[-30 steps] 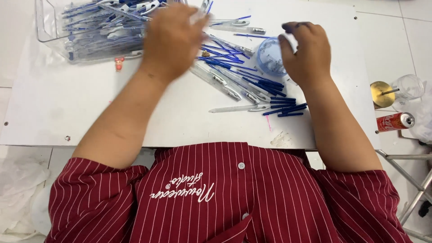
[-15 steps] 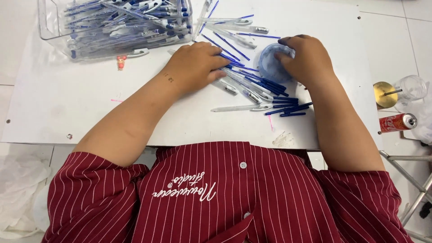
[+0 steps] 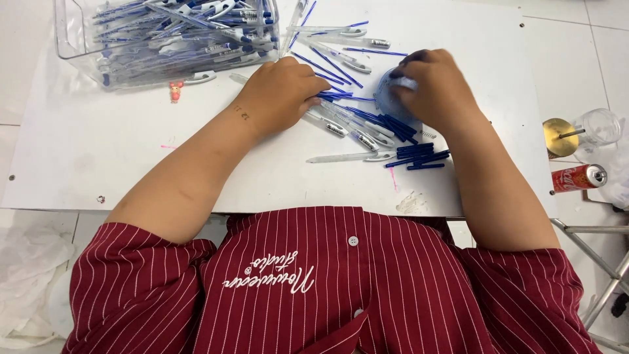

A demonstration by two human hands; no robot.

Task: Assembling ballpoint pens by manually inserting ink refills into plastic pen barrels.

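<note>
Left hand (image 3: 283,92) down on the white table (image 3: 98,157), fingers curled over a thin pen part at the edge of the loose pile of blue pen parts (image 3: 367,121); cannot tell if really gripped or just pressed flat. Right hand (image 3: 436,88) cupped over a small round clear tub (image 3: 388,99), fingers bent around its top. Pile just between both hands, touching both. Clear plastic box (image 3: 72,52) full of finished pens far up on the left, well apart from the right hand. Tiny pink toy figure (image 3: 175,90) just below that box. Probably very light, these pen parts, hard and smooth, quick to roll and slip. Thin blue sticks likely bendy, so best pinched near the middle with fingertips. Tub probably light too, easy to tip; best held around its side.
</note>
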